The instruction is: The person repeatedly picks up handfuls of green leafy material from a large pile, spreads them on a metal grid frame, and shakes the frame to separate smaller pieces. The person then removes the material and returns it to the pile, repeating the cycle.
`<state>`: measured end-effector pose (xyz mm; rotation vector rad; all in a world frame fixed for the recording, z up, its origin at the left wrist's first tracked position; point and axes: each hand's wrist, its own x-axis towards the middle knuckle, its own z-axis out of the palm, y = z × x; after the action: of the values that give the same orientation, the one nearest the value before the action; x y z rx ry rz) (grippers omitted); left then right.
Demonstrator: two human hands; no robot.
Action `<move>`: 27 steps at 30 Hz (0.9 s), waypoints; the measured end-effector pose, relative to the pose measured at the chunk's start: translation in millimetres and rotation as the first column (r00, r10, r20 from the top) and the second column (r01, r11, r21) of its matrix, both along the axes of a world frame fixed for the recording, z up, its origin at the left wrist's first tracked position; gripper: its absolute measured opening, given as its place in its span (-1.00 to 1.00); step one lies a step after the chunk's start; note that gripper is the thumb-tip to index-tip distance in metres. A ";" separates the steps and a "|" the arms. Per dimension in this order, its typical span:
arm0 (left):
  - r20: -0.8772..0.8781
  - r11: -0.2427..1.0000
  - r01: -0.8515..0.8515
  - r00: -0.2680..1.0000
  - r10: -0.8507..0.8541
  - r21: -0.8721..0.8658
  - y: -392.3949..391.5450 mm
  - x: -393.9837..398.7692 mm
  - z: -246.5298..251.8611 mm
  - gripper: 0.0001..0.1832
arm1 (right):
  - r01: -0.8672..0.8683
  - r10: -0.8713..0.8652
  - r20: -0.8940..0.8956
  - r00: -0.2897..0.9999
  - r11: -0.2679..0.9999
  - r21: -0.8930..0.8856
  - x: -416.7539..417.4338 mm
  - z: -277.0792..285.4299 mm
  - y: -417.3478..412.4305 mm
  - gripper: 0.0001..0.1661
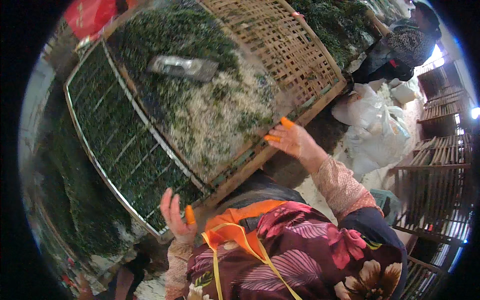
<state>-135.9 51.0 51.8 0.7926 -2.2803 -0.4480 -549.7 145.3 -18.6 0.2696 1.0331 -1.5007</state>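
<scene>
My left hand (179,217), an orange finger cover on its thumb, is spread at the near corner of a white-edged rectangular frame (112,182). Dark green leafy matter (112,123) shows within that frame, crossed by thin pale bars. Whether the hand touches the corner cannot be told. My right hand (290,140) wears two orange finger covers and holds nothing visible. Its fingers are apart over the near wooden rail (240,168) of a work table; contact is unclear. Beyond both hands, loose green and pale shreds (221,120) cover the surface, with a blurred clear plastic or metallic object (183,68) on them.
A woven bamboo panel (281,48) lies at the far right of the table. White plastic bags (375,127) stand on the floor at right, before slatted racks (435,187). Another person (408,45) is by a green heap (330,30). A red bag (90,17) is at upper left.
</scene>
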 end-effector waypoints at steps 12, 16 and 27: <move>0.033 0.996 -0.038 0.999 0.041 -0.083 -37.5 -145.2 39.7 -0.64 | 0.067 -0.073 0.157 0.985 0.997 0.041 22.1 37.1 -4.7 -0.46; -0.020 0.983 -0.141 0.990 0.140 -0.118 -79.0 -131.8 50.0 -0.60 | 0.125 -0.127 0.097 0.987 0.992 0.027 1.3 62.2 8.1 -0.57; -0.533 0.439 0.302 0.489 0.691 0.846 -197.4 -210.0 36.3 -0.69 | 0.356 -0.424 -0.547 0.722 0.905 -0.232 -104.7 89.8 -29.3 -0.78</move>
<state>-346.0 -146.3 88.1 1.0089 -0.7517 -1.5939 -654.4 116.0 71.2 -0.0838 1.4368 -2.1013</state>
